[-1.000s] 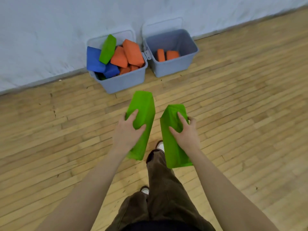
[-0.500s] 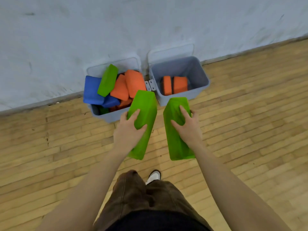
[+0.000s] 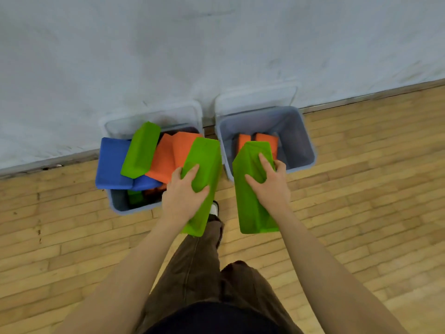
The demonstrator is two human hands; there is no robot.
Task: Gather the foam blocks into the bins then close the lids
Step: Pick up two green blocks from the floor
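Note:
My left hand (image 3: 184, 195) grips a long green foam block (image 3: 206, 160) whose far end reaches over the right corner of the left grey bin (image 3: 115, 203). That bin is heaped with a blue block (image 3: 109, 162), a green block (image 3: 140, 149) and orange blocks (image 3: 166, 157). My right hand (image 3: 269, 186) grips a second green block (image 3: 248, 201), its far end over the near-left edge of the right grey bin (image 3: 305, 138), which holds two orange blocks (image 3: 267, 139). Both lids (image 3: 255, 100) stand open against the wall.
The bins stand side by side against a pale wall (image 3: 216, 44) on a wooden plank floor (image 3: 361, 189). My legs in brown trousers (image 3: 204, 268) and a shoe (image 3: 214, 209) are just below the held blocks.
I have stepped closer to the bins. Both green blocks have moved forward and now overlap the bins' near edges. My grips on them are the same.

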